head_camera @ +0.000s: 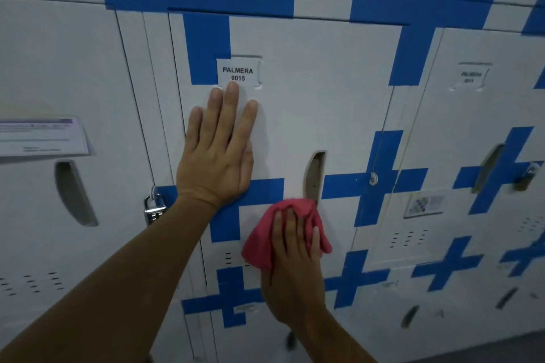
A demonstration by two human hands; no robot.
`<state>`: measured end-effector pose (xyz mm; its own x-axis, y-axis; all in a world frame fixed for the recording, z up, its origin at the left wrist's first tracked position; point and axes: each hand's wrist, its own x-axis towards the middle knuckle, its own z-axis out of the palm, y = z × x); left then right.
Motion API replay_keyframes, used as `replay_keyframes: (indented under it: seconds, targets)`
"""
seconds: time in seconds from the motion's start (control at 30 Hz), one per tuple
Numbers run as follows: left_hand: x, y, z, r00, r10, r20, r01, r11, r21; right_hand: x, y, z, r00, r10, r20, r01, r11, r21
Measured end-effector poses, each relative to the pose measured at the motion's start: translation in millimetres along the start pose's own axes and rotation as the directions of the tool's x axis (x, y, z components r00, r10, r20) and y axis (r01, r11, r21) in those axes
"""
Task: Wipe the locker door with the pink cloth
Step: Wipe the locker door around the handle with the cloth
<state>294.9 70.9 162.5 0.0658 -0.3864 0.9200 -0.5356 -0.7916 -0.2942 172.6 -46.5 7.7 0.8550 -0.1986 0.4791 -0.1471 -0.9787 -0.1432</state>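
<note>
The white locker door (318,91) with blue tape crosses fills the middle of the view and carries a label reading PALMERA 0015 (238,74). My left hand (218,150) lies flat on the door just below that label, fingers spread upward. My right hand (295,268) presses the pink cloth (265,242) against the lower part of the door, under the recessed handle slot (315,177). The cloth is bunched beneath my fingers and sticks out to the left and right of them.
A silver padlock (153,206) hangs on the left neighbour's latch, close to my left wrist. That left door has a taped paper notice (41,135). The right locker (472,115) bears a brass padlock (525,177) and a small sticker (424,203). Dark floor shows bottom right.
</note>
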Motion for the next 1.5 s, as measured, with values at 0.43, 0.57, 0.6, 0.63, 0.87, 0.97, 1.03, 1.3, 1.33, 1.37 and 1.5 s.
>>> replay_keyframes:
  seconds: [0.43,0.57,0.6,0.63,0.87,0.97,1.03,1.3,1.33,1.37,1.5]
  targets:
    - [0.5,-0.1,0.5,1.0,-0.006,0.02,0.006,1.0,0.003,75.0,-11.0,-99.3,0.957,-0.057,-0.285,0.073,0.996,0.047]
    - [1.2,0.6,-0.9,1.0,-0.009,0.0,0.009,1.0,0.007,24.1,16.1,-30.6,0.983,-0.156,-0.093,0.145,0.983,-0.116]
    - [0.9,0.8,-1.1,1.0,-0.011,-0.001,0.011,1.0,0.006,15.9,20.8,-18.2,0.988,-0.147,-0.048,0.139,0.979,-0.149]
    - [0.5,1.1,-1.4,1.0,-0.013,-0.002,0.013,1.0,0.004,11.4,22.6,-11.5,0.991,-0.135,-0.027,0.129,0.978,-0.161]
    - [0.6,0.2,1.1,1.0,-0.011,-0.013,0.011,1.0,-0.005,58.2,-0.6,-81.0,0.968,-0.095,-0.234,0.094,0.995,-0.016]
    - [0.8,-0.1,1.1,1.0,-0.009,0.006,0.009,0.999,-0.031,81.3,-8.0,-111.9,0.955,-0.031,-0.295,0.042,0.999,0.032]
    - [0.8,-0.5,0.9,1.0,-0.009,0.019,0.01,1.0,-0.028,81.0,-10.4,-113.4,0.954,-0.019,-0.299,0.036,0.998,0.051]
    - [0.1,0.3,1.6,1.0,-0.006,-0.017,0.006,1.0,-0.008,49.9,8.3,-70.0,0.982,-0.117,-0.147,0.11,0.992,-0.057]
    - [0.6,0.0,1.1,1.0,-0.007,-0.009,0.007,1.0,-0.014,54.7,9.3,-76.6,0.98,-0.118,-0.16,0.11,0.992,-0.058]
    - [0.7,0.0,0.4,1.0,-0.009,0.004,0.009,1.0,-0.025,60.2,10.9,-84.5,0.977,-0.112,-0.183,0.104,0.993,-0.054]
    - [0.6,0.8,-2.8,0.999,-0.017,0.042,0.019,0.999,-0.04,78.1,30.8,-114.9,0.96,-0.025,-0.278,0.014,0.999,-0.039]
